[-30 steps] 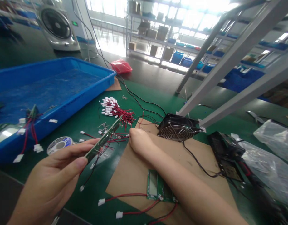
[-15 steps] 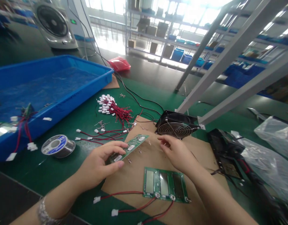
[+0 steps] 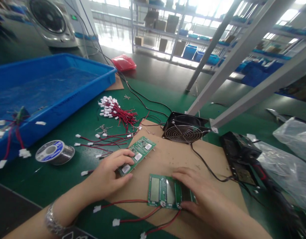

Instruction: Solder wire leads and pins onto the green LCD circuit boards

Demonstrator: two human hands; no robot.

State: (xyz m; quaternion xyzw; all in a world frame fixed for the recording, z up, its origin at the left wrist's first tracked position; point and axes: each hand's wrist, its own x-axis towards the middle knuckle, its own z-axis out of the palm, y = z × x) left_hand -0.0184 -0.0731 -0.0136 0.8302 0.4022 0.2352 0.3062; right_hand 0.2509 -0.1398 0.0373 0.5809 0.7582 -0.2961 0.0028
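Holding rectangular circuit board [image 3: 140,152]: left hand [image 3: 110,174]

Well beyond your left hand [image 3: 111,171] you see a red package [image 3: 124,62] and shelving [image 3: 177,37]; right of your right hand [image 3: 200,191], clear plastic [image 3: 279,166].

The left grip [image 3: 109,174] has shifted toward three o'clock, bringing the labelled board [image 3: 143,150] over the cardboard [image 3: 165,154]; nearly edge-on a second ago, it now shows three white labels [image 3: 138,156] facing up. The right grip [image 3: 201,196] has left the cardboard's eleven o'clock side for four o'clock, fingers and thumb now straddling the display board [image 3: 155,190]. At nine o'clock, the solder spool [image 3: 54,152], earlier partly hidden, is uncovered.
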